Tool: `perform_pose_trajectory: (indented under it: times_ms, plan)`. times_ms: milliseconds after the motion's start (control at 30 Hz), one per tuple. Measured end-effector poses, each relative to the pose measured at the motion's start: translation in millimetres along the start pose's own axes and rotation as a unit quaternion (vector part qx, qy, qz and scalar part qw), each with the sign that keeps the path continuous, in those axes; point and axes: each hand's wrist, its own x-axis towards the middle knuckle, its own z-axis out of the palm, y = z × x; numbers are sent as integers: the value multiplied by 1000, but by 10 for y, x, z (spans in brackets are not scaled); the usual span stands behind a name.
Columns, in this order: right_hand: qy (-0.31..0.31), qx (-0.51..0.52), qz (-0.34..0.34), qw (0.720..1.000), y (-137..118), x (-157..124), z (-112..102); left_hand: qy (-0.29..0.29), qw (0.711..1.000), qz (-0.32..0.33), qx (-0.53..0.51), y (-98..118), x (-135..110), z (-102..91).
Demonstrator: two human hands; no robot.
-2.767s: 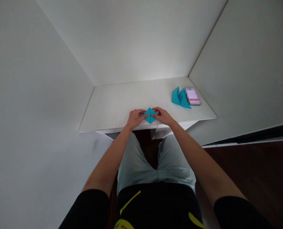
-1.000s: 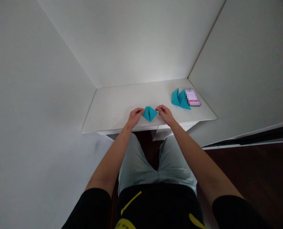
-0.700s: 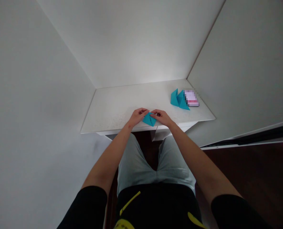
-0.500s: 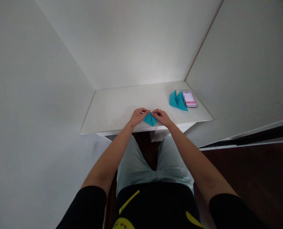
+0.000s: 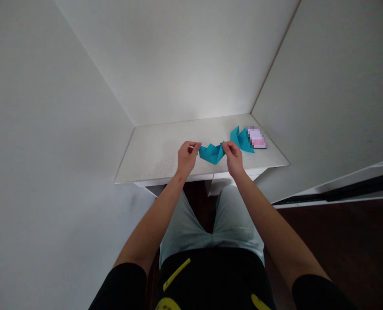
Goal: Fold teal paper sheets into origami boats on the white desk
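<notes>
Head view: left hand (image 5: 187,157) and right hand (image 5: 234,158) hold a folded turquoise paper (image 5: 212,155) between them

Nearest are a black top (image 5: 213,280) and pale jeans (image 5: 239,224), with bare forearms (image 5: 154,217) reaching forward from either side. Beyond them, above or on the near part of a white desk (image 5: 165,142), the folded turquoise paper spans the space between the hands, dipping to a point on its near side. Whether it touches the surface cannot be told.

The step in hand looks like spreading or shaping the folds; the next move seems to call for a light, even pull that spares the creases. Left thumb and fingertips meet at the paper's left tip, almost no gap between them. The right ones pinch the right corner likewise. Neither hand is clenched into a fist.

Farther off, on the right, lies a second folded paper (image 5: 243,140), against or partly under a pixelated pink-and-white object (image 5: 256,137). A pale wall (image 5: 194,64) rises behind.
</notes>
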Motion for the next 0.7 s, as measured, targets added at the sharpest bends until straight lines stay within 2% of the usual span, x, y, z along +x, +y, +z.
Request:
perform_pose_trajectory:
  times_ms: [167, 333, 433, 533, 600, 700]
  plan:
    - [21, -5, 15, 1000, -24, -103, -96, 33, 998, -13, -56, -83, -45, -101]
    - [44, 40, 37, 998, -14, -193, -118, 100, 989, -35, -99, -297, -50, -144]
    - [55, 56, 46, 996, -40, -258, -107, 113, 988, -55, -84, -385, -95, -166]
    - [33, 51, 20, 998, -123, -310, -134, 119, 992, -27, -35, -298, -205, -290]
    - [7, 28, -9, 1000, -205, -326, -173, 96, 994, 41, 30, -128, -301, -426]
    - [-28, 10, -40, 999, -325, -323, -216, -36, 973, 152, 167, 179, -413, -580]
